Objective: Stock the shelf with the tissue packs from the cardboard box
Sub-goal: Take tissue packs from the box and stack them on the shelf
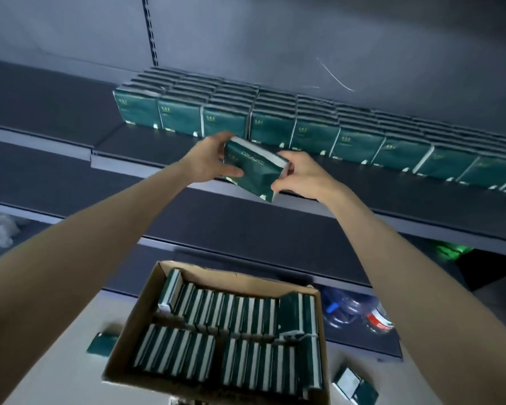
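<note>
**Shelf**: dark metal board with a pale front edge and bare board at its left end.

**Row of packs**: stands upright across the shelf from left of centre to the right end, several deep, set back from the front edge.

**Cardboard box**: open-topped, below the shelf. The packs in the box stand on edge in two rows, with gaps along the far wall.

**Tissue pack**: in the air, tilted, over the shelf's front edge and just in front of the row.
- Handling (judged): light; a soft paper block in thin glossy film. It gives under pressure and could slip if pinched by the film alone. Not fragile, though the corners would crush. Best taken by the two short ends or across the broad faces, and set down on its long edge to match the row.
- Appearance: dark green wrapper, pale lettering along the face, a white band on the upper side.

**Left hand**: fingers and thumb curled round the pack's left end.

**Right hand**: fingertips pinching the right end.

**Loose packs**: one beside the box's left wall, others off its near right corner.
</note>
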Tool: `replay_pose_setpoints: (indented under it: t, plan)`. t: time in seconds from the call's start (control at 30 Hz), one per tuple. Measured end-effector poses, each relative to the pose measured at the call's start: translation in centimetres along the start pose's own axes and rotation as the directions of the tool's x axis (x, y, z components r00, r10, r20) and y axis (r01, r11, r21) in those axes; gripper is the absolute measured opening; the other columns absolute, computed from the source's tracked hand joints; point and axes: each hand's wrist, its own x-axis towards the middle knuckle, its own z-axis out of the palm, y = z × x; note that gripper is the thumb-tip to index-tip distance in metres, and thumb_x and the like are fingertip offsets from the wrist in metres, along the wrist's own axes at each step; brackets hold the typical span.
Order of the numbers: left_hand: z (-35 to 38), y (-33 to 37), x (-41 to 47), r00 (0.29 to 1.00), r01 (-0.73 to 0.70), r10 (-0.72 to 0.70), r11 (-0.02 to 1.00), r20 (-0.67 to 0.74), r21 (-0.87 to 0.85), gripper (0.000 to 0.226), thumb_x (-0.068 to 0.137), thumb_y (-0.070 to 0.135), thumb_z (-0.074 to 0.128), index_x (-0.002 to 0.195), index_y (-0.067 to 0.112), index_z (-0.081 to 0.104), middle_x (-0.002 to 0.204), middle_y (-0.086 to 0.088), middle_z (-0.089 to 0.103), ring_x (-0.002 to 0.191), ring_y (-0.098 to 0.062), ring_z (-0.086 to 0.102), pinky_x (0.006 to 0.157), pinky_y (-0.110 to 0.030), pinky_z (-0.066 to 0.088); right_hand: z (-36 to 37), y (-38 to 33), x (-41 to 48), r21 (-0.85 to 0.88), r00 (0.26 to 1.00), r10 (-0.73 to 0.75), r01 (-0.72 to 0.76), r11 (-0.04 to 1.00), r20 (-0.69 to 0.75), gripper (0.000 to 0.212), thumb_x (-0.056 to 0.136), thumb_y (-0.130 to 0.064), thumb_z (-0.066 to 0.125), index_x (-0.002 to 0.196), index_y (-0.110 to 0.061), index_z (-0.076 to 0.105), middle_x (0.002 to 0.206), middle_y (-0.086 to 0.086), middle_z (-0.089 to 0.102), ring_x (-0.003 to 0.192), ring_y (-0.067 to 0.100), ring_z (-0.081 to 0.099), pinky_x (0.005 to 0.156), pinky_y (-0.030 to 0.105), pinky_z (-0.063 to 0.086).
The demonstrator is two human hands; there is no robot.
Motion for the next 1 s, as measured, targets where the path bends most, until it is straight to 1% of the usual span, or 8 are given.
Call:
replay_pose_setpoints:
  t: [0.13,0.23,0.33,0.43,0.53,0.73,0.9,1.0]
  plan:
    - [-2.0,-0.4,4.2,0.997,0.006,0.01,0.975,-0.071,0.223,0.051,0.068,0.021,0.085,0.109,0.014,0.056,0.089,-0.001,0.062,0.083,-0.02,0.059,0.081,-0.031,0.049,-1.1,-1.7,3.3,-0.107,0.999,-0.014,0.011,0.994,-0.028,0.055,0.071,-0.019,0.082,0.118,-0.02,0.054,0.087,-0.004,0.059,0.074,0.006,0.055,0.067,0.021,0.043]
    - [-2.1,-1.3,7.1,0.999,-0.037,0.046,0.963,-0.027,0.267,0.051,0.069,0.028,0.084,0.108,0.014,0.055,0.085,0.003,0.057,0.088,-0.019,0.057,0.081,-0.028,0.044,-1.0,-2.1,7.0,-0.236,0.989,-0.052,0.018,0.972,-0.139,0.055,0.071,-0.027,0.082,0.119,-0.017,0.056,0.106,-0.004,0.059,0.095,0.014,0.057,0.083,0.027,0.045]
    - [-2.1,-2.6,10.3,0.995,-0.103,0.096,0.941,0.038,0.322,0.067,0.072,0.031,0.081,0.129,0.012,0.05,0.108,-0.003,0.061,0.11,-0.024,0.057,0.097,-0.034,0.042,-1.1,-1.4,10.7,-0.322,0.976,-0.023,-0.049,0.945,-0.217,0.041,0.074,-0.025,0.08,0.109,-0.017,0.061,0.1,-0.003,0.062,0.096,0.021,0.06,0.09,0.039,0.048]
    - [-3.1,-3.6,13.2,0.982,-0.174,0.187,0.797,0.038,0.578,0.086,0.075,0.037,0.077,0.146,0.016,0.031,0.146,-0.01,0.037,0.134,-0.028,0.034,0.111,-0.044,0.029,-1.5,-0.1,13.5,-0.392,0.958,0.037,-0.151,0.908,-0.284,0.044,0.076,-0.027,0.079,0.115,-0.018,0.061,0.116,0.004,0.056,0.112,0.024,0.051,0.097,0.039,0.042]
    - [-4.4,-4.5,16.3,0.965,-0.241,0.233,0.608,0.121,0.756,0.101,0.075,0.044,0.074,0.151,0.012,0.016,0.155,-0.009,0.02,0.141,-0.027,0.019,0.115,-0.045,0.015,-1.8,0.6,15.7,-0.503,0.941,0.02,-0.198,0.841,-0.337,0.05,0.077,-0.03,0.077,0.122,-0.02,0.06,0.133,0.006,0.043,0.126,0.026,0.032,0.107,0.042,0.03]
    - [-4.7,-5.8,20.2,0.952,-0.303,0.107,0.459,0.286,0.835,0.12,0.073,0.05,0.074,0.151,0.006,-0.007,0.159,-0.011,-0.008,0.147,-0.024,-0.006,0.119,-0.043,-0.002,-1.7,1.4,18.7,-0.557,0.924,0.016,-0.244,0.794,-0.382,0.053,0.074,-0.032,0.078,0.123,-0.021,0.059,0.143,0.004,0.03,0.133,0.027,0.022,0.111,0.043,0.023]
    - [-4.3,-6.8,20.7,0.947,-0.318,0.109,0.436,0.301,0.842,0.114,0.08,0.045,0.071,0.15,0.006,-0.011,0.159,-0.012,-0.009,0.147,-0.024,-0.005,0.119,-0.042,0.0,-0.7,2.1,19.8,-0.63,0.92,-0.04,-0.235,0.74,-0.389,0.081,0.069,-0.027,0.084,0.134,-0.013,0.039,0.147,0.008,0.026,0.133,0.028,0.027,0.109,0.041,0.025]
    - [-4.2,-6.8,20.7,0.946,-0.322,0.113,0.432,0.304,0.843,0.113,0.08,0.044,0.07,0.15,0.006,-0.01,0.159,-0.012,-0.008,0.147,-0.025,-0.005,0.119,-0.043,0.0,-0.7,2.6,20.3,-0.646,0.941,0.0,-0.232,0.727,-0.338,0.109,0.07,-0.029,0.082,0.151,-0.014,0.011,0.158,0.007,0.011,0.144,0.029,0.014,0.116,0.045,0.015]
